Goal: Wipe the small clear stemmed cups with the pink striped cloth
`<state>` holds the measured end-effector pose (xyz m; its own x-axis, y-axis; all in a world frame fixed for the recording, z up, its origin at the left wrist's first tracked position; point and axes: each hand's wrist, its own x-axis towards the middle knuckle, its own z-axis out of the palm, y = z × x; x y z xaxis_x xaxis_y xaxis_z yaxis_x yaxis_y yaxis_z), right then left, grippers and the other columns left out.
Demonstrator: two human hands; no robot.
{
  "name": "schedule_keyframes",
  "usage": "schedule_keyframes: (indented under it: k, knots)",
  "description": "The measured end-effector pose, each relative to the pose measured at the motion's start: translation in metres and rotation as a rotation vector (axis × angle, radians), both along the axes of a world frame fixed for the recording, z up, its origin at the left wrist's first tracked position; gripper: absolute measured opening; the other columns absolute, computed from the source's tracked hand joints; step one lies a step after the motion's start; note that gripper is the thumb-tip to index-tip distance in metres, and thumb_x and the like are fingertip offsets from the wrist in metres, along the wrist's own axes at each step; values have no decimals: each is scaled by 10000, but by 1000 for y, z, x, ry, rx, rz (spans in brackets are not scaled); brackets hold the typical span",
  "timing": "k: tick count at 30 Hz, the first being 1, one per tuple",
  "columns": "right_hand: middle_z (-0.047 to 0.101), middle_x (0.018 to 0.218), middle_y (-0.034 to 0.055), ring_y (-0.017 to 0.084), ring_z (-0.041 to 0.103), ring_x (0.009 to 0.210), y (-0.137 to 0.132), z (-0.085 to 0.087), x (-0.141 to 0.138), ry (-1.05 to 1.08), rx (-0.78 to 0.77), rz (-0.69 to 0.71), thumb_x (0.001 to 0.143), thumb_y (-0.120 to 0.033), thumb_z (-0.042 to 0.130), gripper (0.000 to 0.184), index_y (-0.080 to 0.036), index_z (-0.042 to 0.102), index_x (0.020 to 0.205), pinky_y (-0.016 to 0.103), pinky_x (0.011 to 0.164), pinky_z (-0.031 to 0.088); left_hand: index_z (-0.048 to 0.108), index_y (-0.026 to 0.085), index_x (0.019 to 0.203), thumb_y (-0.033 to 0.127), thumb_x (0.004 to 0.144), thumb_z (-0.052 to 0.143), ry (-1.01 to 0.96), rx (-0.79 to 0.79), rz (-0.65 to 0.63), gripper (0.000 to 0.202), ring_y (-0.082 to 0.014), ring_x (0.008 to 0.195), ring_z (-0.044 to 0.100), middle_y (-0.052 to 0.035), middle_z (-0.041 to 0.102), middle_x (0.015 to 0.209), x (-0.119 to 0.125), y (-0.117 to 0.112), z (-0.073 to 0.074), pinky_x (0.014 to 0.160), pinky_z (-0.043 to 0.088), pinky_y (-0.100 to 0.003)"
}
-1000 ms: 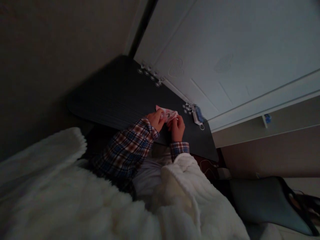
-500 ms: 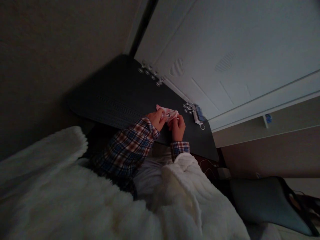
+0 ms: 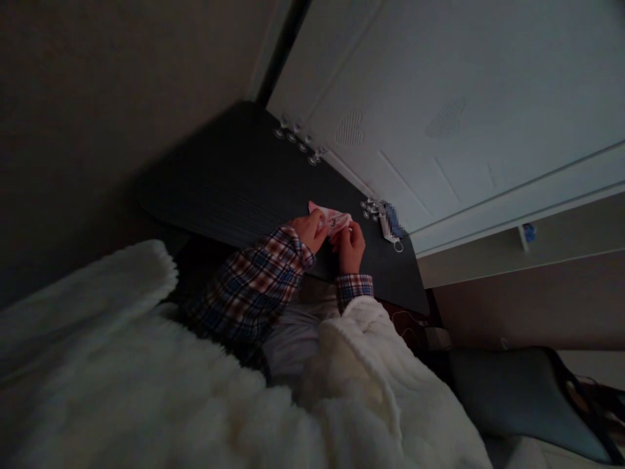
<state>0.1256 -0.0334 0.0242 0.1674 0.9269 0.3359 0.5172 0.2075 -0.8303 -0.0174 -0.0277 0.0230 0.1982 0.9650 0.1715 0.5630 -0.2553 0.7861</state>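
Both my hands meet over the near right part of a dark table (image 3: 229, 182). My left hand (image 3: 308, 232) and my right hand (image 3: 350, 246) are closed on a small pink and white piece (image 3: 332, 217), thin like folded paper or cloth. What it is exactly I cannot make out in the dim light. Plaid sleeves cover my wrists, and a white fluffy robe (image 3: 195, 391) fills the bottom of the view.
Two clusters of small shiny round objects (image 3: 297, 140) (image 3: 370, 208) lie along the table's far edge, with a blurred blue item and ring (image 3: 393, 229) beside the right one. A white panelled door or cabinet (image 3: 463, 111) stands behind. A dark cushion (image 3: 527, 391) lies at lower right.
The view has shifted slightly; both hands stay on the pink piece in nearly the same place, fingers working a little.
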Motion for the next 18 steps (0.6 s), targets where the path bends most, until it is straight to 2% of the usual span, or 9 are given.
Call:
schedule_keyframes:
  k: [6, 18]
  knots:
    - [514, 527, -87, 29, 408, 377, 1, 0, 0, 0, -5, 3, 867, -371, 422, 210, -184, 518, 862, 143, 365, 303, 488, 183, 1158, 356, 884, 431, 34, -33, -9, 328, -170, 826, 649, -43, 690, 909, -3, -2, 7, 703, 437, -243]
    - [518, 537, -87, 22, 418, 385, 3, -4, 4, -39, -12, -15, 864, -370, 428, 205, -186, 515, 851, 130, 370, 316, 487, 190, 1154, 366, 885, 445, 46, -59, -20, 324, -171, 851, 651, -48, 686, 963, -4, -4, 10, 716, 447, -237]
